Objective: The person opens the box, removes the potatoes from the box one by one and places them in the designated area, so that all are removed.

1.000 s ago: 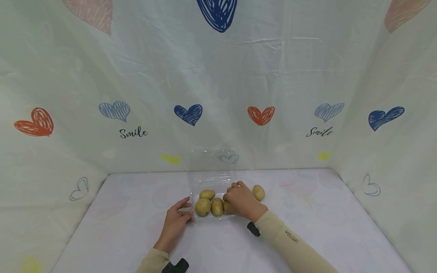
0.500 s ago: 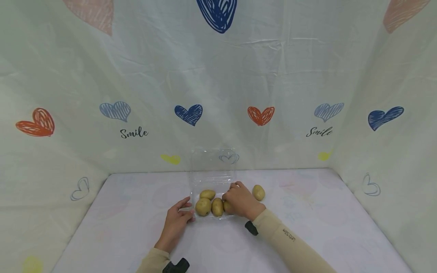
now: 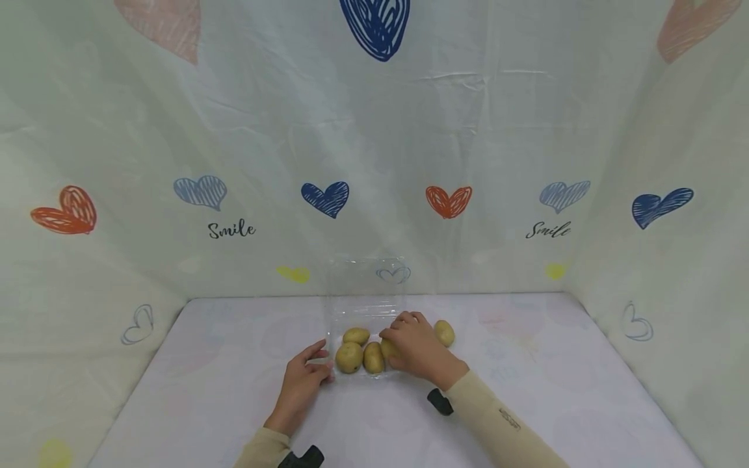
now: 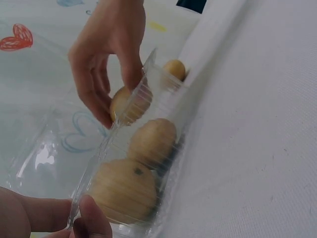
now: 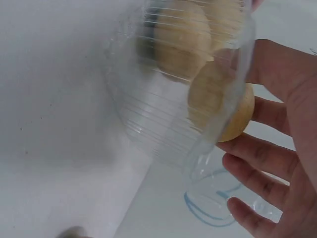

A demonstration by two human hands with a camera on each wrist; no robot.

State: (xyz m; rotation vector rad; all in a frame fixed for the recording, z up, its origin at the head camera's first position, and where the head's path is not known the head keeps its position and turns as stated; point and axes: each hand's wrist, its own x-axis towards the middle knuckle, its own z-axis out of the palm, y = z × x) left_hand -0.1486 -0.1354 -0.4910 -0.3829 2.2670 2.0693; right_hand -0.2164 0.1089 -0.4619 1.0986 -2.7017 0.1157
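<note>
A clear plastic clamshell box (image 3: 351, 316) stands on the table with its lid (image 3: 357, 279) raised at the back. Inside lie a round potato (image 3: 349, 358), an oval potato (image 3: 374, 358) and another potato (image 3: 355, 335) behind them. My left hand (image 3: 297, 387) pinches the box's left rim, thumb outside, as the left wrist view shows. Between the thumb and fingers of my right hand (image 3: 418, 349) is a potato (image 5: 218, 101), held at the box's right end and seen partly through the ribbed wall. That hand hides the box's right rim in the head view.
One loose potato (image 3: 445, 333) lies on the white-covered table (image 3: 526, 377), right of the box and just beyond my right hand. Behind the table hangs a pale curtain (image 3: 491, 253) printed with hearts, close to the raised lid.
My right hand has lifted slightly with its potato, and its wrist has shifted a little to the right. The left hand stays at the box's rim. The head view has tipped slightly upward.
</note>
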